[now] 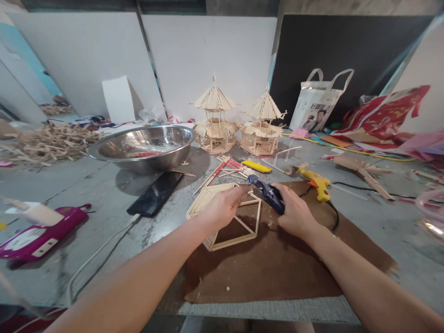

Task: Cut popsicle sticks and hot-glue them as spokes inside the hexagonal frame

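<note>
My right hand (294,210) is wrapped round a pair of dark blue hand cutters (270,194), whose jaws point left. Close to those jaws, the fingers of my left hand (224,206) are pinched together; whatever they hold is too small or hidden to make out. Below my left hand lies a flat polygonal frame of thin wooden sticks (236,240). Its left part is filled with sticks laid side by side, while its right part is open between the spokes. Part of the frame is hidden by my left hand. A brown cloth (277,273) lies beneath the frame.
Two stick pagodas (215,127) stand at the back. A steel basin (142,148), a phone (156,193) with a cable and a magenta power strip (45,233) are leftward. Beyond my hands lie loose sticks (217,173), a yellow cutter knife (256,166) and a glue gun (317,182).
</note>
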The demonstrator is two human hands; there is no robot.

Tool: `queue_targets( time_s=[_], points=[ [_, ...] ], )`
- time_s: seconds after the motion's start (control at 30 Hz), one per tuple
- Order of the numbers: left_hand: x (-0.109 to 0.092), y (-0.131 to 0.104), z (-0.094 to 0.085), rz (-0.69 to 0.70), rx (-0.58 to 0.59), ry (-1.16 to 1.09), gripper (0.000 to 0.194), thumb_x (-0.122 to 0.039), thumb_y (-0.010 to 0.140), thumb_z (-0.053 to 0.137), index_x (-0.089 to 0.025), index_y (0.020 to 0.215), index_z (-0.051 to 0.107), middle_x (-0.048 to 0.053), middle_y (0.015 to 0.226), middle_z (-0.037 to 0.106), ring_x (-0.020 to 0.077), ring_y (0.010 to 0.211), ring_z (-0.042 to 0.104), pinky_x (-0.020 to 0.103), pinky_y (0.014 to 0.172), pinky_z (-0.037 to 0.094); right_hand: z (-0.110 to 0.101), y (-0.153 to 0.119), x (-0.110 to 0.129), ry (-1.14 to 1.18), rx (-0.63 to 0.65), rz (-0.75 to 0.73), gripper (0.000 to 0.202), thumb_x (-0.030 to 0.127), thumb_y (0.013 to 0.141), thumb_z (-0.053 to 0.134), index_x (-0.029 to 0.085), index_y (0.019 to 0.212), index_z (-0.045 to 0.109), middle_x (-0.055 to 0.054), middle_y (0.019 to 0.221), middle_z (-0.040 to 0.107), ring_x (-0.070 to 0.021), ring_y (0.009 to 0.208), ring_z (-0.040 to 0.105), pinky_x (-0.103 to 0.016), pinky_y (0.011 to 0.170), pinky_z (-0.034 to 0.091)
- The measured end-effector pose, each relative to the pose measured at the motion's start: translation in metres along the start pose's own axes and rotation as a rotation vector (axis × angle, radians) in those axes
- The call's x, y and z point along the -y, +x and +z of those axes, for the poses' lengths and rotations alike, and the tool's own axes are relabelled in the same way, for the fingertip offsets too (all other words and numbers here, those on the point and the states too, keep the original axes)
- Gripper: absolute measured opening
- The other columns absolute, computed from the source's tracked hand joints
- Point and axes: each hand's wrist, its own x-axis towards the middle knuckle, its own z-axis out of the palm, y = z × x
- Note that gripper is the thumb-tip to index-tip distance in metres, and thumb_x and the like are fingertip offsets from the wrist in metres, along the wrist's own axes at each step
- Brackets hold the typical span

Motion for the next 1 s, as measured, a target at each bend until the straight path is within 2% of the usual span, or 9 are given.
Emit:
queue_targets(
  time_s=[0.27, 0.57, 1.0],
  points=[
    [-0.0008, 0.0004, 0.0, 0.002, -0.001, 0.019, 0.022, -0.016, 0.077, 0.034, -0.019, 0.085, 0.054, 0.0, 0.067, 0.055, 0.0112, 0.065, 0.051, 0.02, 0.062, 0.037, 0.0023, -0.001, -0.0022, 0.012, -0.024, -0.002, 0.048, 0.018, 0.06, 0.049, 0.021, 0.107, 0.037, -0.007, 0.1, 0.052, -0.022, 0.091, 0.05, -0.034, 0.075, 0.039],
    [-0.0027, 0.0013, -0.0001, -0.019, 0.026, 0.092, 0.02, -0.022, 0.08, 0.031, -0.017, 0.071, 0.049, -0.001, 0.058, 0.047, 0.0094, 0.054, 0.043, 0.019, 0.054, 0.034, 0.0005, -0.0005, -0.0004, -0.001, -0.012, -0.008, 0.049, 0.017, 0.06, 0.047, 0.02, 0.108, 0.037, -0.008, 0.101, 0.052, -0.0218, 0.091, 0.049, -0.034, 0.075, 0.04],
    [-0.004, 0.0014, -0.001, 0.001, 0.048, 0.093, 0.021, -0.02, 0.08, 0.031, -0.016, 0.066, 0.046, -0.002, 0.056, 0.045, 0.0083, 0.054, 0.043, 0.018, 0.054, 0.034, -0.0005, 0.0004, 0.001, 0.001, 0.005, 0.003, 0.05, 0.016, 0.059, 0.047, 0.019, 0.108, 0.037, -0.009, 0.101, 0.052, -0.0221, 0.091, 0.049, -0.034, 0.075, 0.04]
  ],
)
